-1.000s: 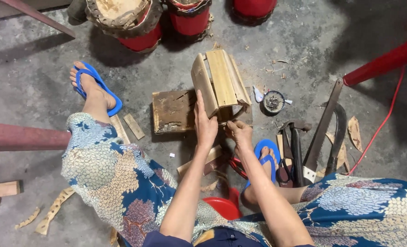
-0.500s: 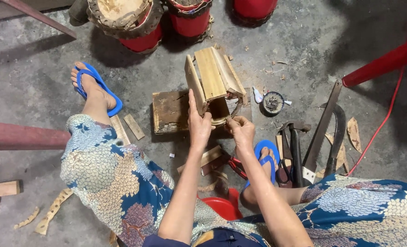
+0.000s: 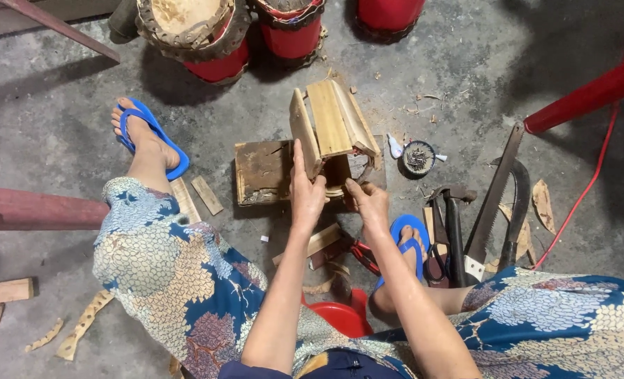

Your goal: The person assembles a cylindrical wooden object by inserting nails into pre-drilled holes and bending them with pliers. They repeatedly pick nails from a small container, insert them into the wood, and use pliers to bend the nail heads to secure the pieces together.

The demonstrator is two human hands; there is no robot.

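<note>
I am seated low over a concrete floor. A small drum shell of pale wooden staves (image 3: 331, 126) stands tilted in front of me, resting on a flat wooden block (image 3: 261, 173). My left hand (image 3: 305, 188) presses flat against the shell's left side with fingers straight. On the lower right edge of the shell, my right hand (image 3: 368, 202) grips with curled fingers. The shell's inside shows as a dark hollow between my two hands.
Red drums (image 3: 201, 31) stand at the top. A hammer (image 3: 453, 223), a hand saw (image 3: 493, 198), a curved blade (image 3: 517, 214) and a small dish of nails (image 3: 418, 156) lie to the right. Wood offcuts (image 3: 205, 194) scatter the floor. A red cable (image 3: 592, 179) runs at the right. My feet wear blue sandals (image 3: 150, 137).
The stave shell has been turned and tipped between my hands, its open end swinging toward me. Both hands have stayed on it, shifting a little lower along its sides.
</note>
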